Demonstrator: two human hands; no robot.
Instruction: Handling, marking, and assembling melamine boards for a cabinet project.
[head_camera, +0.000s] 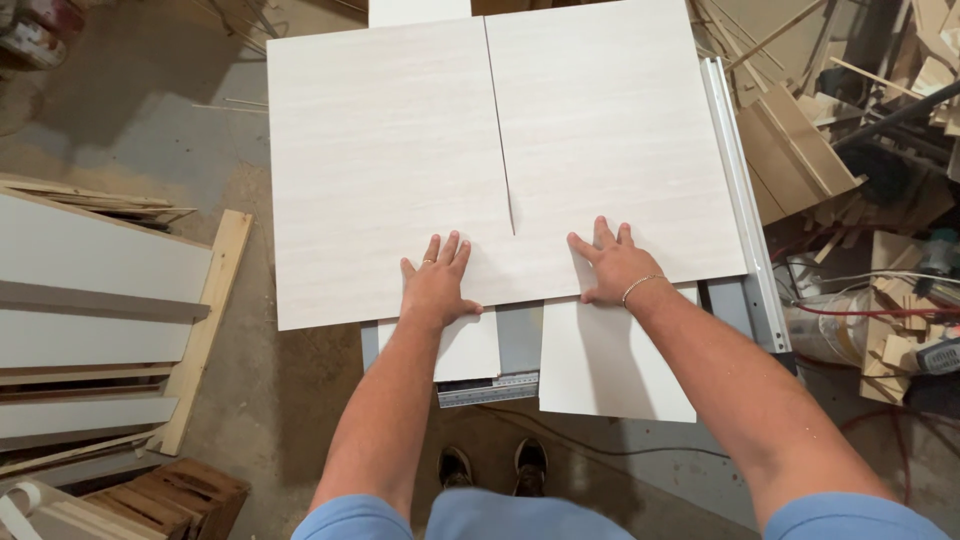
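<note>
A large pale wood-grain panel lies flat on a table saw. A cut line runs down its middle from the far edge and stops a short way from the near edge. My left hand presses flat on the panel just left of the cut's end, a ring on one finger. My right hand presses flat just right of it, a thin bracelet on the wrist. Both palms are down with fingers spread, holding nothing.
A metal fence rail borders the panel's right side. White table extensions and a metal ruler show below the panel. Stacked white boards stand at left, wood offcuts and cables at right. My shoes are on the floor.
</note>
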